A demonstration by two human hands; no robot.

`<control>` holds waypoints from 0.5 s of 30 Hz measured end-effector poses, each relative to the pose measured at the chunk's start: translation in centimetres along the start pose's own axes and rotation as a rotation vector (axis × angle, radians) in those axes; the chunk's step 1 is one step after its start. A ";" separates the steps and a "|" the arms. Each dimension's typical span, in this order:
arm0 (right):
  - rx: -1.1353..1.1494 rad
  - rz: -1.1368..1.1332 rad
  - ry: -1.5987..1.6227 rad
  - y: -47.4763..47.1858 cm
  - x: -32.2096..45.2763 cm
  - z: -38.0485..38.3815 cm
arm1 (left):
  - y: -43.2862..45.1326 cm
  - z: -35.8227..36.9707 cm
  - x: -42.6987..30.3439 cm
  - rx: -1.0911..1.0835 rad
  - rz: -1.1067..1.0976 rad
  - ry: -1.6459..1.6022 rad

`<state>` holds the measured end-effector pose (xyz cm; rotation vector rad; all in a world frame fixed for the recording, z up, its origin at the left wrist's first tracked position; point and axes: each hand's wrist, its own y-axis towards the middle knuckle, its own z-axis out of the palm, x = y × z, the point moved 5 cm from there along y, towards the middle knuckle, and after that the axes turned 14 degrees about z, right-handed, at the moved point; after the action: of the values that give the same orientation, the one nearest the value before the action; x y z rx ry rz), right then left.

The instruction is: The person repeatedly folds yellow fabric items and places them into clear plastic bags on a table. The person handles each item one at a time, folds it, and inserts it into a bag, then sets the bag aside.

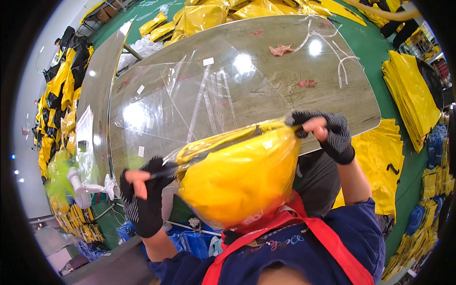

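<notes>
Between my hands hangs a folded yellow sheet-like item (242, 171) with dark edging, inside a clear plastic bag, close in front of my chest. My left hand (144, 196), in a fingerless black-and-grey knit glove, grips the bag's left upper corner. At the opposite upper corner, my gloved right hand (326, 133) pinches the bag with thumb and fingers. Motion blurs parts of the bag, so its opening cannot be made out. Beyond it, flat clear plastic bags (213, 103) lie spread on the wood-patterned table (278, 85), some bearing small white labels.
White cords (342, 60) and a brown scrap (281, 50) lie at the table's far right. A white fan (83, 187) with green blades stands at left. Yellow packs (203, 17) are piled beyond the table; folded yellow sheets (409, 96) lie at right.
</notes>
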<state>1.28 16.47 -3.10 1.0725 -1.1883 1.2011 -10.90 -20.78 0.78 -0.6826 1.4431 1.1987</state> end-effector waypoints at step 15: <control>-0.135 0.040 -0.726 -2.8 -4.5 4.3 | 1.8 -2.4 -2.6 0.452 -0.138 0.632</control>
<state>3.72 11.57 -7.10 1.4392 -1.8165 0.7494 -12.72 -22.92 3.58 -0.8619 2.0634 0.5213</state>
